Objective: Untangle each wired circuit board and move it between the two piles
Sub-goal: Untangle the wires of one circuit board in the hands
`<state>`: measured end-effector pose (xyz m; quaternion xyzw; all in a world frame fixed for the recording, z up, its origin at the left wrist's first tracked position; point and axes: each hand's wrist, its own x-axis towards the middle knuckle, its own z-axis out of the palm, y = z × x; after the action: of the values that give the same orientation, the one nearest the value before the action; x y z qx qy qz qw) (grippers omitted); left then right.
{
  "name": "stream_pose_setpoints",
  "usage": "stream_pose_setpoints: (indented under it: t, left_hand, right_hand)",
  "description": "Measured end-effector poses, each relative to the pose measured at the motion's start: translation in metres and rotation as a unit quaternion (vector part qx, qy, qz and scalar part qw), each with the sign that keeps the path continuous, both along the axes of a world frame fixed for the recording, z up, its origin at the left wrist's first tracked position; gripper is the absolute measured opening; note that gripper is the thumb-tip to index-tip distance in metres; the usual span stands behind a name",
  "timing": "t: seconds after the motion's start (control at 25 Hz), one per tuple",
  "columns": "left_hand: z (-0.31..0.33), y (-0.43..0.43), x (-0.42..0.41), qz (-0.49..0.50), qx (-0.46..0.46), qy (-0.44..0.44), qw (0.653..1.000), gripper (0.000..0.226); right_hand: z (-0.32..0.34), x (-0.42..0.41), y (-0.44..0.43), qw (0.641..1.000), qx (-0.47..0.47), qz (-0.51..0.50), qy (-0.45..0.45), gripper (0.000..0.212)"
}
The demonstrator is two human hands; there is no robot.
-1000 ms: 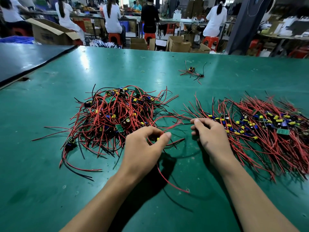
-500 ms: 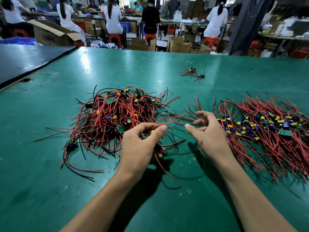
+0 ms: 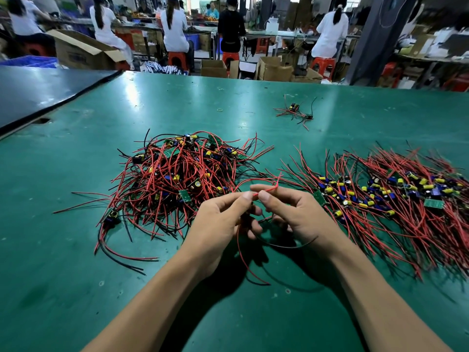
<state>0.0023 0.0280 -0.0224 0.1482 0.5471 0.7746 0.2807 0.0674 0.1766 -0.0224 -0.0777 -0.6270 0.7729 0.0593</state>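
Both hands have closed in and met between the piles: left hand (image 3: 223, 222) and right hand (image 3: 298, 214) each pinch the thin red wire (image 3: 267, 190) of one wired circuit board, its body hidden from view. Best drawn out slowly, I judge, keeping loose leads clear of the tangled red-and-black heap (image 3: 177, 174), toward the combed-out right pile (image 3: 396, 207) on the green mat (image 3: 76, 275).

your right hand (image 3: 297, 214) off the right pile (image 3: 393, 199) now, swung over to meet your left hand (image 3: 223, 219), both lifted off the table (image 3: 76, 275), fingertips pinching one red wire (image 3: 265, 191) between them, black wire (image 3: 286, 246) pulled out, looping underneath
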Motion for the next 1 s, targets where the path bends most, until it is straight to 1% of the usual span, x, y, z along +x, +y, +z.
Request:
stream_pose_setpoints:
  t: [0.04, 0.2, 0.28, 0.4, 0.44, 0.56, 0.6, 0.72, 0.8, 0.88, 0.92, 1.0]
  left_hand:
    - [0.001, 0.000, 0.001, -0.011, -0.002, -0.004, 1.000, 0.018]
    - [0.001, 0.001, 0.006, -0.058, -0.044, 0.039, 0.997, 0.010]
    - [0.001, 0.001, 0.007, -0.068, -0.060, 0.055, 0.994, 0.007]
    - [0.001, 0.000, 0.006, -0.052, -0.080, 0.055, 0.994, 0.007]
    - [0.001, 0.000, 0.005, -0.040, -0.083, 0.056, 0.994, 0.007]
    - [-0.002, 0.000, 0.003, -0.015, -0.090, 0.061, 0.994, 0.007]
    - [-0.003, 0.001, 0.003, -0.015, -0.093, 0.061, 0.994, 0.007]
    - [-0.003, 0.000, 0.003, -0.036, -0.100, 0.064, 0.992, 0.009]
    - [-0.002, -0.001, 0.002, -0.050, -0.105, 0.064, 0.991, 0.012]
    - [-0.001, 0.000, 0.001, -0.067, -0.105, 0.059, 0.990, 0.011]
    - [-0.001, 0.000, 0.001, -0.078, -0.105, 0.055, 0.990, 0.012]
    - [0.000, 0.000, 0.002, -0.101, -0.105, 0.045, 0.988, 0.017]
  right_hand:
    - [0.001, 0.000, 0.002, 1.000, 0.004, -0.015, 0.010, 0.032]
    - [0.003, -0.003, 0.007, 0.988, 0.115, -0.075, 0.073, 0.019]
    - [0.002, -0.005, 0.007, 0.983, 0.147, -0.084, 0.077, 0.010]
    - [-0.002, -0.005, 0.009, 0.970, 0.218, -0.085, 0.073, 0.009]
    - [-0.002, -0.005, 0.008, 0.973, 0.212, -0.073, 0.061, 0.012]
    - [-0.004, -0.005, -0.002, 0.994, 0.106, 0.004, -0.017, 0.030]
    - [-0.005, -0.005, -0.005, 0.995, 0.094, 0.017, -0.036, 0.033]
    - [-0.008, -0.005, -0.005, 0.994, 0.099, 0.005, -0.052, 0.028]
    - [-0.005, -0.005, -0.002, 0.987, 0.155, -0.019, -0.039, 0.027]
    - [-0.001, -0.006, 0.002, 0.965, 0.254, -0.065, -0.009, 0.024]
    - [0.000, -0.006, 0.004, 0.954, 0.286, -0.093, 0.002, 0.021]
    - [0.002, -0.006, 0.007, 0.942, 0.299, -0.152, 0.017, 0.020]
